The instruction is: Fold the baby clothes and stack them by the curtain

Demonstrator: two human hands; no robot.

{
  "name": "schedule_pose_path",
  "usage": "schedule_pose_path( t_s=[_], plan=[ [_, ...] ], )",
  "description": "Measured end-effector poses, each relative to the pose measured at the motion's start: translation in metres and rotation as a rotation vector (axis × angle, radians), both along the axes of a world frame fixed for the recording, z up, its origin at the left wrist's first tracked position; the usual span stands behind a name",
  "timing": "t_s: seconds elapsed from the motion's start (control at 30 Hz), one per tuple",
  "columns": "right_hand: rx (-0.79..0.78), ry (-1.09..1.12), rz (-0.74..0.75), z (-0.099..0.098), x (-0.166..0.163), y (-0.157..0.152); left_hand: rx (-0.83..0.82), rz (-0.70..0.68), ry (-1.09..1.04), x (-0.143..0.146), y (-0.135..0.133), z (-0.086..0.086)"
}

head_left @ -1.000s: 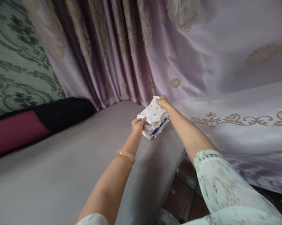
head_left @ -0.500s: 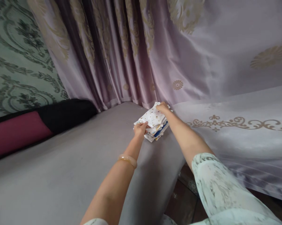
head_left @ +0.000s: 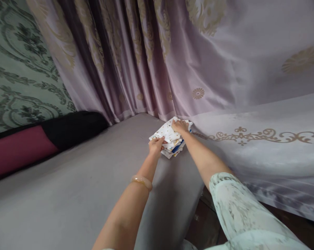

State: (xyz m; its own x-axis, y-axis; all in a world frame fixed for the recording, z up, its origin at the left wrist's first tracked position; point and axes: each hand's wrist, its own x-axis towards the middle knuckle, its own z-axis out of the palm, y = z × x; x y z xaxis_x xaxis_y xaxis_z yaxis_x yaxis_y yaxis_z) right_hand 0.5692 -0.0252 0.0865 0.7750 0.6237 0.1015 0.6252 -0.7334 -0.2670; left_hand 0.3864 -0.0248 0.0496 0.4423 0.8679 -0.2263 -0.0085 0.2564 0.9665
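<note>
A small stack of folded clothes, white with coloured specks and a blue layer showing at its side, lies on the grey mattress near its far right corner. My left hand grips the stack's near left edge, fingers closed on the fabric; a pale bangle sits on that wrist. My right hand rests on the stack's top far edge, fingers curled over it. Both arms are stretched forward.
Mauve curtains with gold motifs hang behind the mattress and drape over a surface on the right. A red and black bolster lies along the patterned green wall at left. Dark floor shows past the mattress's right edge.
The stack has come down from a slight lift and now lies on the mattress a little nearer the curtain. My right hand has moved from its far edge onto its top.
</note>
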Motion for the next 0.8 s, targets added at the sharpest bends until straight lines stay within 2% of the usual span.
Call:
schedule_pose_path(
  t_s=[0.13,0.23,0.4,0.47,0.63,0.8],
  plan=[
    [-0.007,0.024,0.028,0.001,-0.001,-0.004,0.015,0.003,0.017,-0.001,0.0,0.0],
    [0.03,-0.052,0.077,0.006,-0.014,-0.005,-0.005,-0.016,0.008,-0.003,-0.001,0.004],
    [0.065,-0.189,0.352,-0.001,-0.053,-0.006,-0.057,-0.063,-0.023,-0.015,-0.003,0.01],
    [0.051,-0.22,0.395,-0.008,-0.065,-0.007,-0.045,-0.055,-0.054,-0.026,-0.002,0.01],
    [0.041,-0.27,0.366,-0.018,-0.074,-0.011,-0.019,0.029,-0.009,-0.079,0.006,0.0],
    [0.042,-0.289,0.365,-0.019,-0.069,-0.008,0.027,0.131,0.148,-0.157,0.02,-0.013]
  ],
)
